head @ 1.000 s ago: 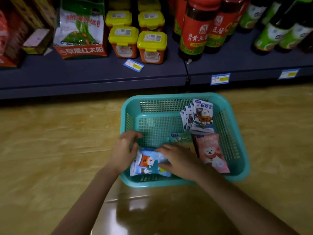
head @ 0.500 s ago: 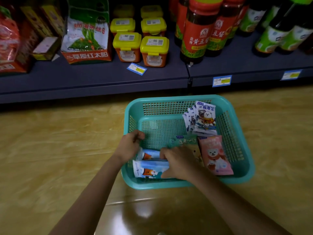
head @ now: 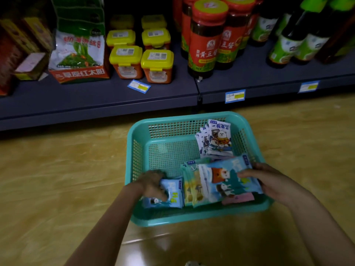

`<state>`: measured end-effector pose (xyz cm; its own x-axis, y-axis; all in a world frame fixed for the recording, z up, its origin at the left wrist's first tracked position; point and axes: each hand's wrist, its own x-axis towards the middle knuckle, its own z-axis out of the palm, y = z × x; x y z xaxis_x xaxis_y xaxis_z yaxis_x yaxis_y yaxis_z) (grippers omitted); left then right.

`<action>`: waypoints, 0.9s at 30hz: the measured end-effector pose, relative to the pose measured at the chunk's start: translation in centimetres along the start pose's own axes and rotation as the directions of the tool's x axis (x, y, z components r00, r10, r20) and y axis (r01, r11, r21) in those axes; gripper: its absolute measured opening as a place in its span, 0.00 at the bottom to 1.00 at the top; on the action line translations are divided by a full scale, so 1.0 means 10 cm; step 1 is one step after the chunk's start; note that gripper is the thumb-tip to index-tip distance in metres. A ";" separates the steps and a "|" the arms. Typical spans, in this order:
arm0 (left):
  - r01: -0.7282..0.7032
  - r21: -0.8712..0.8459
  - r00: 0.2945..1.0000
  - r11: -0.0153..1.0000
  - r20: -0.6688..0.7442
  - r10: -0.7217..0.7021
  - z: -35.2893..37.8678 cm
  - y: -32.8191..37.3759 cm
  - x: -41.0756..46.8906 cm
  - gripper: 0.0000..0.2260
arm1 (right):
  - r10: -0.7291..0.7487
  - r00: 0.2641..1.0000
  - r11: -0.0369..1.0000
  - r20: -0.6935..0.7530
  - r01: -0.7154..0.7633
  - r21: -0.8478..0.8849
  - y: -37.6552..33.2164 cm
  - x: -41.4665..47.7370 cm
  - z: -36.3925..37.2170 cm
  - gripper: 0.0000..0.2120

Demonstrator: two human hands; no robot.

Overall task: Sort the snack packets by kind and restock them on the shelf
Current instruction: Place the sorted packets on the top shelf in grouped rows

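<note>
While the teal basket [head: 192, 120] sits on the floor, my right hand [head: 269, 181] grips a stack of blue packets [head: 226, 181] over its near right corner (a pink packet [head: 240, 198] peeks out beneath). My left hand [head: 153, 186] curls round 1 lone blue packet [head: 172, 196] in its near left corner. White packets [head: 219, 139] stand against its far right wall.

Yellow-lidded tubs [head: 125, 62], red-capped sauce jars [head: 207, 45], green-labelled bottles [head: 284, 48]
</note>
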<state>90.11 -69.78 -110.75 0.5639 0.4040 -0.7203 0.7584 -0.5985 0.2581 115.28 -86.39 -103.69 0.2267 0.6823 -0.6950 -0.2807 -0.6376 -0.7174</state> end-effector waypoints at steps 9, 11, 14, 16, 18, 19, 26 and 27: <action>0.063 -0.001 0.990 0.998 0.125 -0.063 -0.08 0.10 0.13 0.33 | 0.082 0.987 0.996 -0.137 -0.087 -0.026 0.15 -0.03 -0.17 0.11; 0.069 -0.083 0.990 0.994 0.128 -0.058 -0.09 0.09 0.11 0.36 | 0.090 0.986 0.995 -0.137 -0.096 -0.036 0.16 -0.03 -0.17 0.12; 0.068 -0.153 0.993 0.986 0.105 -0.052 -0.17 0.04 0.01 0.38 | 0.093 0.991 0.994 -0.096 -0.097 -0.045 0.14 -0.05 -0.18 0.14; 0.062 -0.295 0.996 0.953 0.085 -0.038 -0.24 -0.02 -0.10 0.41 | 0.100 0.994 0.995 -0.050 -0.102 -0.022 0.14 -0.03 -0.20 0.16; -0.017 -0.512 0.999 0.859 0.019 0.032 -0.31 -0.09 -0.22 0.36 | 0.091 0.995 0.996 -0.040 -0.092 -0.020 0.15 -0.04 -0.20 0.20; -0.053 -0.605 0.999 0.795 -0.022 0.050 -0.34 -0.11 -0.28 0.32 | 0.074 0.996 0.997 -0.047 -0.075 -0.032 0.15 -0.05 -0.20 0.24; -0.135 -0.954 0.983 0.268 -0.163 -0.086 -0.39 0.00 -0.70 0.15 | 0.042 0.980 0.994 -0.194 -0.021 0.108 0.07 -0.07 -0.07 0.33; -0.142 -0.968 0.981 0.208 -0.165 -0.100 -0.43 0.02 -0.76 0.16 | 0.049 0.981 0.985 -0.190 -0.015 0.172 -0.01 -0.10 -0.04 0.37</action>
<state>87.34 -69.96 -102.42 0.5311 0.5708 -0.6262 0.3944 0.4875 0.7789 115.42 -87.11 -102.92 0.3857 0.5702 -0.7253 -0.4407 -0.5768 -0.6878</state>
